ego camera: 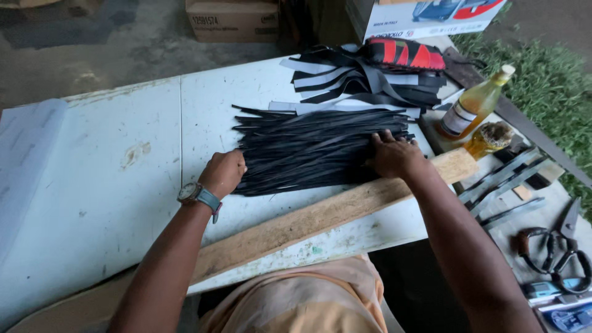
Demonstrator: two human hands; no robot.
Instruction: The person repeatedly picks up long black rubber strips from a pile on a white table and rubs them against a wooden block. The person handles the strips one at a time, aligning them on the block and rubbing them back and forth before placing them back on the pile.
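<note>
A flat bundle of thin black strips (314,151) lies mid-table on the white table (111,185). The left hand (223,173) sits at its nine o'clock end, fingers curled shut against the strip ends; whether they pinch any I cannot tell. The right hand (394,157) presses at the three o'clock end, fingers spread flat on top, fingertips partly lost among the strips. A wooden plank (320,216) runs under the right wrist. At twelve o'clock wider black and grey bands (351,83) pile up; a bottle of yellow liquid (475,102) stands at two o'clock. Shears (564,246) lie at four o'clock.
</note>
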